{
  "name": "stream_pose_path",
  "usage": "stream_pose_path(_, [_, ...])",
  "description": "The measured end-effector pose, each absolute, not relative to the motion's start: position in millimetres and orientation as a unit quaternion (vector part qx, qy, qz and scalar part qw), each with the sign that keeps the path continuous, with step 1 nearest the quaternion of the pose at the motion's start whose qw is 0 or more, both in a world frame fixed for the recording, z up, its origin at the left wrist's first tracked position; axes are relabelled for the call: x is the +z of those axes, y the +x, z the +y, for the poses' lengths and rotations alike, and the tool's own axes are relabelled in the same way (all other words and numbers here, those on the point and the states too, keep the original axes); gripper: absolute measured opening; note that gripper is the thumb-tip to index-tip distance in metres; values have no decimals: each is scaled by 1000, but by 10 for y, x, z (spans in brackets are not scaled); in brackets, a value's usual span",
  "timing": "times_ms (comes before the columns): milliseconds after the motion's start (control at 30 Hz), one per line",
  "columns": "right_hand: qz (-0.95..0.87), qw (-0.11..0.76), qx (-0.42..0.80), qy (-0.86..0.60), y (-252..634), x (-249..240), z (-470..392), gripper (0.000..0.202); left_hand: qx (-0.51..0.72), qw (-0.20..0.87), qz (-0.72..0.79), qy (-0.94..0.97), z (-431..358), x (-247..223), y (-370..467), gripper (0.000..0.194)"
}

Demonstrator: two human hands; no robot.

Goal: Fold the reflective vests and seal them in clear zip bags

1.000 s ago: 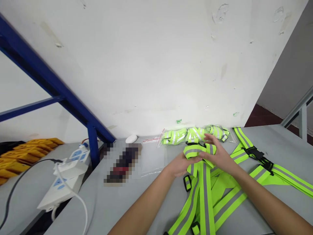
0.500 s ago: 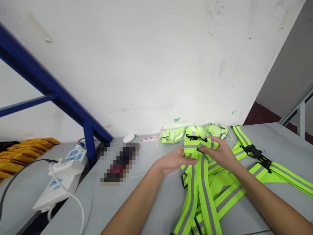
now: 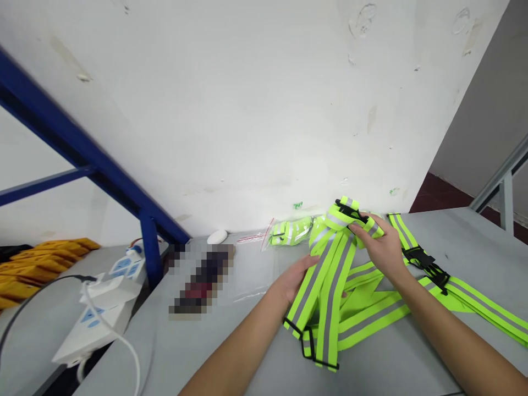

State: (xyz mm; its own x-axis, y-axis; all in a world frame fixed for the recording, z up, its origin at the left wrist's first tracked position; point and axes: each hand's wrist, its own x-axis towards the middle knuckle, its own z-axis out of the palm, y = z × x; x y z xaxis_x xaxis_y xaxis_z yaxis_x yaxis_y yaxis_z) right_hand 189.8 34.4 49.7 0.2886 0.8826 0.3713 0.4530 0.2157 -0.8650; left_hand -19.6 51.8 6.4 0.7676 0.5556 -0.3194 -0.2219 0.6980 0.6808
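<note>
A neon yellow-green reflective vest (image 3: 335,264) of elastic straps with grey stripes and black buckles is held up above the table. My right hand (image 3: 383,245) pinches its folded upper part beside a black buckle (image 3: 348,210). Lower down, my left hand (image 3: 293,278) is closed around the hanging straps from the left, most of its fingers hidden behind them. Black slider loops (image 3: 325,364) show at the strap ends. Beneath and to the right, another reflective vest (image 3: 375,322) lies spread on the grey table (image 3: 247,357), with a black buckle (image 3: 418,257) on it.
By the wall, a clear bag (image 3: 291,231) holds folded reflective straps. Further left lie a white oval object (image 3: 217,236) and a pixelated item (image 3: 202,280). White power strips (image 3: 103,313) with cables, a blue frame (image 3: 152,247) and yellow cloth items (image 3: 45,264) stand at the left.
The vest's buckle end has been lifted higher and tilted. My left hand has moved down from the top along the straps, whose lower ends are now gathered up into view.
</note>
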Motion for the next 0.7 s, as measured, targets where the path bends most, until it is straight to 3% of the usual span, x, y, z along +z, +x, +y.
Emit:
stream_pose_path(133, [-672, 563, 18, -481, 1929, 363, 389, 22, 182, 902, 271, 284, 371, 141, -52, 53])
stream_pose_path(200, [-731, 528, -72, -427, 1939, 297, 412, 29, 197, 902, 264, 278, 296, 224, 16, 50])
stream_pose_path(367, [-776, 447, -253, -367, 1935, 219, 442, 44, 281, 868, 306, 271, 130, 439, 117, 64])
stream_pose_path(533, [-784, 436, -298, -327, 1898, 271, 407, 30, 317, 847, 320, 282, 80, 493, 14, 58])
stream_pose_path(700, [-799, 416, -300, -313, 1821, 244, 349, 40, 377, 822, 330, 273, 60, 517, -34, 40])
